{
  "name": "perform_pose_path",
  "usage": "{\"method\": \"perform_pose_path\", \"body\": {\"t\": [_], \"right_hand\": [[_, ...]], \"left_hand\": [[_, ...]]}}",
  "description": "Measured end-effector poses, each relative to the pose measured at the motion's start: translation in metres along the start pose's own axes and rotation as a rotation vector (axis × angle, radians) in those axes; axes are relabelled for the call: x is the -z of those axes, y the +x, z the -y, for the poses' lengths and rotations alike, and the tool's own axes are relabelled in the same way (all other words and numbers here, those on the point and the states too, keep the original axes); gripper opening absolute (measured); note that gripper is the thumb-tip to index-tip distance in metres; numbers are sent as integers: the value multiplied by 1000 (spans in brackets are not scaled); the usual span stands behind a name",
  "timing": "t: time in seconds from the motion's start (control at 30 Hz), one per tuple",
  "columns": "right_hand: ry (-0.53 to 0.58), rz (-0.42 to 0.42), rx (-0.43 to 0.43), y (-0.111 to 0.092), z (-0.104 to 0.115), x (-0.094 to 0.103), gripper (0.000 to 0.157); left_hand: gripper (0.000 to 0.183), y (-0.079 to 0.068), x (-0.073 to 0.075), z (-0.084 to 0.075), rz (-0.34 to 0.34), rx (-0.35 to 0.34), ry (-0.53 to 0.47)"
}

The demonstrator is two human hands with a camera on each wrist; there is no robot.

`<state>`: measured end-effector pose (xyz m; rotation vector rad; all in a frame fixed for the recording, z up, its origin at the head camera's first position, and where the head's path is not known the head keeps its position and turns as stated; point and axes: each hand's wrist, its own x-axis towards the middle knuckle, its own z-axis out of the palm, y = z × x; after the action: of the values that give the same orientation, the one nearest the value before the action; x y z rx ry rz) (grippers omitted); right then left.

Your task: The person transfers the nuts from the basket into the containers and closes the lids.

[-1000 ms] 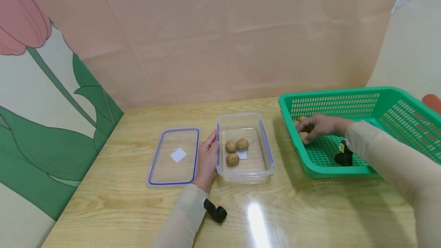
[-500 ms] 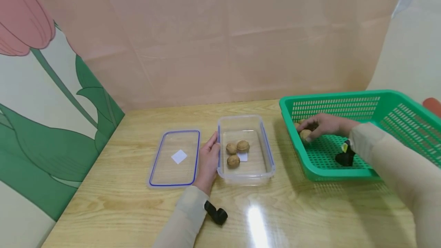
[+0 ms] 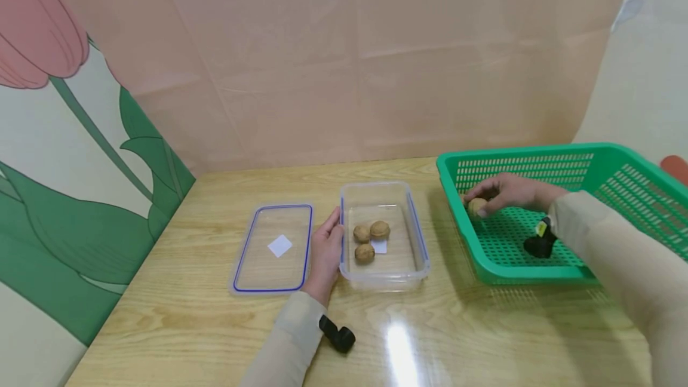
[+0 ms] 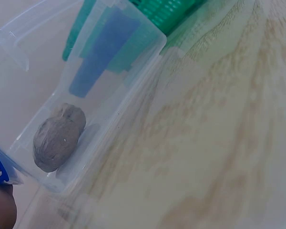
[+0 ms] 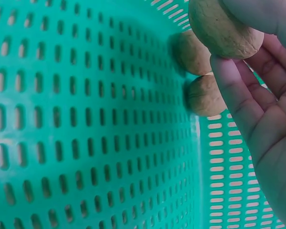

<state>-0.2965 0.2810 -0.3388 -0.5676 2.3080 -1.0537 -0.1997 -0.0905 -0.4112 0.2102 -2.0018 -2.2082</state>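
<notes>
My right hand (image 3: pixel 507 191) reaches into the green basket (image 3: pixel 484 255) and pinches a walnut (image 3: pixel 476 208) between thumb and fingers. In the right wrist view that walnut (image 5: pixel 224 31) is raised close over two more walnuts (image 5: pixel 205 97) by the basket wall. My left hand (image 3: pixel 325 249) rests along the left side of a clear plastic container (image 3: pixel 411 255), fingers straight against its wall. Three walnuts (image 3: pixel 364 253) lie in this container, beside a white paper square (image 3: pixel 379 246). Through its wall the left wrist view shows a walnut (image 4: pixel 59 137).
A clear lid (image 3: pixel 249 273) with a blue seal and a white paper square lies flat on the wooden table (image 3: pixel 177 309), left of my left hand. A pinkish sheet (image 3: pixel 344 76) hangs behind the table. The basket's high slotted walls surround my right hand.
My right hand has closed its fingers on a walnut and drawn it slightly up and to the right within the basket. The left hand and container stay in place.
</notes>
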Motion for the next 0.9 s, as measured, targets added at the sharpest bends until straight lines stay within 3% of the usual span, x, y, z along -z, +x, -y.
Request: {"method": "perform_pose_path", "body": {"t": [0.53,0.9], "right_hand": [[28,-97,59,-5,7,6,46],[176,-135,215,-6,19,9,32]], "left_hand": [[45,0,0,2,3,-6,-12],[45,1,-1,1,-10,4,7]]}}
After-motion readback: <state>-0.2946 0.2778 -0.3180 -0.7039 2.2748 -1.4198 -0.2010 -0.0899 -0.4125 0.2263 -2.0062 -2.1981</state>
